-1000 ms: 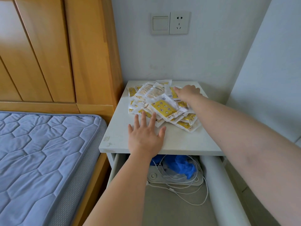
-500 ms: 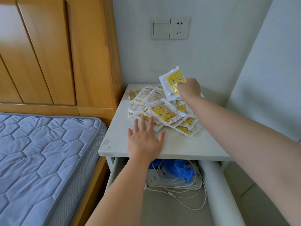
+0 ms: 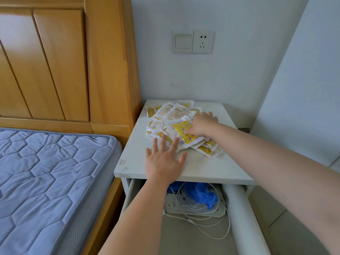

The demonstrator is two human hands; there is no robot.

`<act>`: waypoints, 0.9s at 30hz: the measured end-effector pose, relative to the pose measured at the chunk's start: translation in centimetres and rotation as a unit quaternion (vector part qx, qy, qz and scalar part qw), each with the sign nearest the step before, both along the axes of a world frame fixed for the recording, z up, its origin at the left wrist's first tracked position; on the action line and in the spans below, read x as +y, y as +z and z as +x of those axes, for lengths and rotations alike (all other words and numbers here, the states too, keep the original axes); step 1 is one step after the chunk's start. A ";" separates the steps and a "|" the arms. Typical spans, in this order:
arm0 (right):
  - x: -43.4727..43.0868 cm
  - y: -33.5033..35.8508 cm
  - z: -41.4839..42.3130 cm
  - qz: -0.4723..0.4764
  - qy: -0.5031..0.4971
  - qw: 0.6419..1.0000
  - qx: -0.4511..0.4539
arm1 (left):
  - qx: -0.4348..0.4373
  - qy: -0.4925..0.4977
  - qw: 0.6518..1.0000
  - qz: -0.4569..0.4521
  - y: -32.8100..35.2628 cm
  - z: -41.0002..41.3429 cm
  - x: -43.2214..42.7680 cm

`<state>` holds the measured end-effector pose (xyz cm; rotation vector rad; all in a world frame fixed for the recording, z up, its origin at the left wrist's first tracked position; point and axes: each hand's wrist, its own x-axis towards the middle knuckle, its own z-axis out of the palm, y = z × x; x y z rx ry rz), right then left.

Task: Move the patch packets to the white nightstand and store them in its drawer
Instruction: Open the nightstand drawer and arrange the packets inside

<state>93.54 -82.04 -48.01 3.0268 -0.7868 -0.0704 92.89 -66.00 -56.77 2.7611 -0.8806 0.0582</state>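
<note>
Left hand (image 3: 163, 162): fingers (image 3: 162, 142) straight and spread, palm flat on the top of the white nightstand (image 3: 217, 168), holding nothing. The tips of the middle fingers touch the near edge of the pile of white-and-yellow foil patch packets (image 3: 173, 115); the thumb lies apart on bare top.

Right hand (image 3: 202, 125): fingers bent down over the right side of the same pile, thumb tip on a yellow printed packet (image 3: 181, 128) that lies on top. Can't tell if it's pinching a packet or only pressing on the heap, since the knuckles hide the underside.

All packets are on the nightstand top, a loose overlapping heap between the two hands and beyond the left fingertips, some with the clear side up. None are in the drawer.

Below the left wrist: the pulled-out white drawer (image 3: 237, 208), open. Inside it are a crumpled blue plastic sheet (image 3: 200, 194), a flat white power strip (image 3: 171, 205) and loose white cables (image 3: 211, 230).

Left of the left hand: a blue quilted mattress (image 3: 46, 172), with a honey-coloured wooden headboard (image 3: 55, 61) behind it, touching the nightstand's side.

On the wall beyond the right fingers: a white switch-and-socket plate (image 3: 193, 41).
</note>
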 end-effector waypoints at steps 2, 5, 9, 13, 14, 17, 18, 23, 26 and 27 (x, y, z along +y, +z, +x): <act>0.1 0.3 0.5 0.071 -0.004 0.997 -0.015 | 0.000 0.000 1.000 0.002 0.0 0.0 0.0; 0.3 0.6 1.0 0.156 -0.024 0.987 -0.037 | 0.001 0.000 1.000 0.003 0.0 0.1 0.0; 0.6 1.2 1.5 0.256 -0.052 0.964 -0.053 | -0.006 0.001 1.000 0.005 -0.1 0.2 -0.1; 0.4 0.7 1.6 0.295 -0.045 0.950 -0.089 | -0.017 0.001 1.000 -0.009 -0.1 0.2 -0.1; 0.4 0.5 1.6 0.299 -0.040 0.948 -0.096 | -0.020 0.002 1.000 -0.013 -0.1 0.1 -0.1; -0.3 0.3 0.9 0.326 -0.057 0.924 -0.192 | -0.016 0.016 0.999 -0.025 -0.2 0.0 0.0; -0.7 0.3 0.4 0.353 -0.080 0.899 -0.248 | -0.013 0.019 0.999 -0.026 -0.2 0.0 0.0; -3.6 -2.1 -4.6 0.526 -0.223 0.665 -0.480 | -0.021 0.017 1.000 -0.016 -0.1 0.0 0.1; -4.2 -4.9 -8.0 0.538 -0.269 0.613 -0.513 | -0.053 0.031 0.998 -0.027 0.0 -0.3 0.1; -4.0 -5.6 -9.0 0.539 -0.273 0.610 -0.513 | -0.056 0.034 0.997 -0.029 0.1 -0.5 0.1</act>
